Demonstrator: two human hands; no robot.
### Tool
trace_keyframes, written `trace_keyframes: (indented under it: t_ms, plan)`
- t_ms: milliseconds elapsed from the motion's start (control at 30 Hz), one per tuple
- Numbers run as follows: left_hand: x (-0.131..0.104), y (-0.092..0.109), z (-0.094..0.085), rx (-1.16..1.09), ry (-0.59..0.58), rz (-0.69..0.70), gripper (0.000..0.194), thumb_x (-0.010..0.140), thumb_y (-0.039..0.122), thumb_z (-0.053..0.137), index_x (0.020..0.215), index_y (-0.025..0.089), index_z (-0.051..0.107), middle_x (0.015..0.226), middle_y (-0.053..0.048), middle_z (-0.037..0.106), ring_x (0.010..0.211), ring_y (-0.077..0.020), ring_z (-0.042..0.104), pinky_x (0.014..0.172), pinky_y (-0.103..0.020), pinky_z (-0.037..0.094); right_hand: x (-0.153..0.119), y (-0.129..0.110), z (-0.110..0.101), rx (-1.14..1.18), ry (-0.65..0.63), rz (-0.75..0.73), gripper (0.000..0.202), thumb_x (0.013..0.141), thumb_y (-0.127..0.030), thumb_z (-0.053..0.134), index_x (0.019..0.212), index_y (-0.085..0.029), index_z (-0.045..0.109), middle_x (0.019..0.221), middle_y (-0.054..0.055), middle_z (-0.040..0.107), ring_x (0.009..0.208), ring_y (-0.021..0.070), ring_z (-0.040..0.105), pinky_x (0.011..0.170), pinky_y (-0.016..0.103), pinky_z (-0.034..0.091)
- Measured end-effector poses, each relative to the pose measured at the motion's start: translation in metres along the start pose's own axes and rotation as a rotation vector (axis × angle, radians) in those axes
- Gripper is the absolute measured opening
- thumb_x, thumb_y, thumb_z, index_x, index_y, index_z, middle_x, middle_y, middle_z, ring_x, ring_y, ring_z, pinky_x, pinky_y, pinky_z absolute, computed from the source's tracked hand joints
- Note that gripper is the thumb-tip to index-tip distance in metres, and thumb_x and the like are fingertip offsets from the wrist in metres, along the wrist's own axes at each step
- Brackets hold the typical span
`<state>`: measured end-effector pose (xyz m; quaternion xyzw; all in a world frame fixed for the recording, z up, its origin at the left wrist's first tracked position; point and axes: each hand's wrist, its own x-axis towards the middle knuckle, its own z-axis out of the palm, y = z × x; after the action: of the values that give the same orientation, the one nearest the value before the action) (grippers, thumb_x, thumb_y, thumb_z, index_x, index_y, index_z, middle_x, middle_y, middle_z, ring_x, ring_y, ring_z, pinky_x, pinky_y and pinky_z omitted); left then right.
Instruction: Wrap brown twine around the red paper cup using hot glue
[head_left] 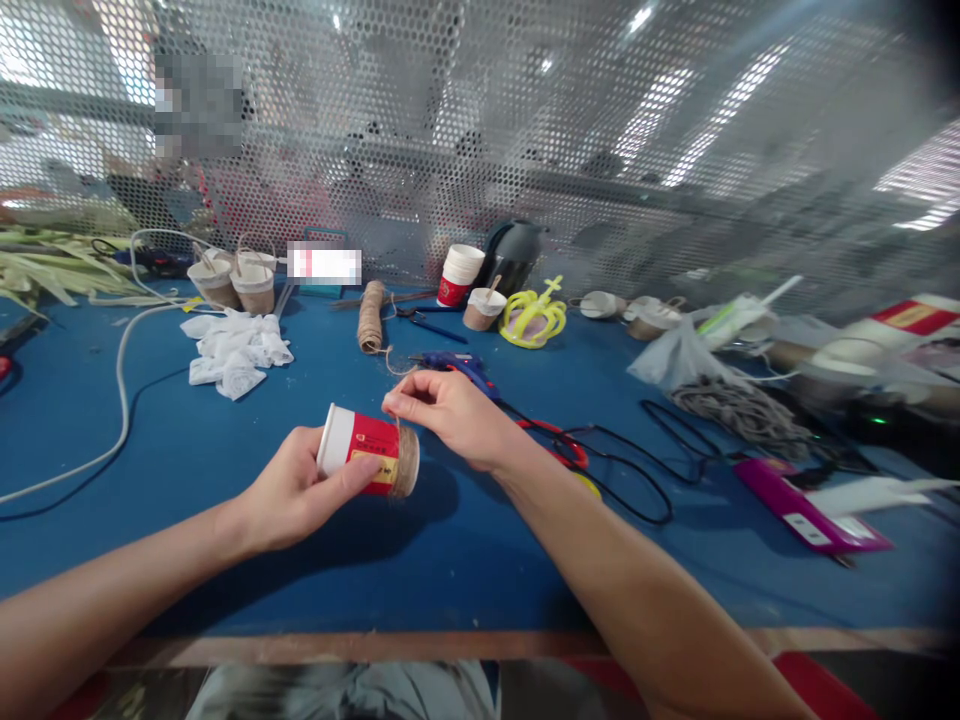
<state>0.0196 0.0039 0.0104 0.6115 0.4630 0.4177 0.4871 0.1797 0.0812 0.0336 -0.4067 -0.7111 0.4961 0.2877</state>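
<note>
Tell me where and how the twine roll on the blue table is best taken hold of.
The twine roll is probably best held around its middle, coming from above and closing on its two long sides. It looks like a slim cylinder lying with its length pointing away from the camera. I'd avoid the near end, where a loose strand trails off.

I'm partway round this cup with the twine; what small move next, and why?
I'd probably turn the cup slightly with the left hand, the right hand guiding the twine snugly beside the last turn: the wrap covers only one end, red and white surface shows bare, and the right fingers pinch the strand close to the wrap.
</note>
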Motion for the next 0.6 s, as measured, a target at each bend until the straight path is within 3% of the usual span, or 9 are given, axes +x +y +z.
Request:
trace_keyframes:
  t_ms: [467,600]
  plan:
    - [-0.0022,-0.0038,-0.0040,0.040,0.003,0.093,0.023,0.077,0.031,0.056,0.062,0.013,0.058,0.047,0.005,0.039,0.043,-0.0055,0.026,0.038,-0.018,0.022,0.0000,-0.0015,0.0010,0.040,-0.041,0.045,0.017,0.068,-0.029,0.062,0.069,-0.013,0.059,0.064,-0.002,0.053,0.060,0.0094,0.045,0.062,0.025,0.035]
    - [-0.0007,-0.0045,-0.0022,-0.103,0.047,0.035,0.018,0.073,0.030,0.062,0.068,0.013,0.064,0.052,0.003,0.052,0.044,-0.0062,0.037,0.042,-0.017,0.031,0.0011,0.0016,0.0017,0.036,-0.045,0.047,0.018,0.067,-0.030,0.062,0.070,-0.013,0.059,0.065,-0.001,0.055,0.061,0.0100,0.047,0.062,0.025,0.037]
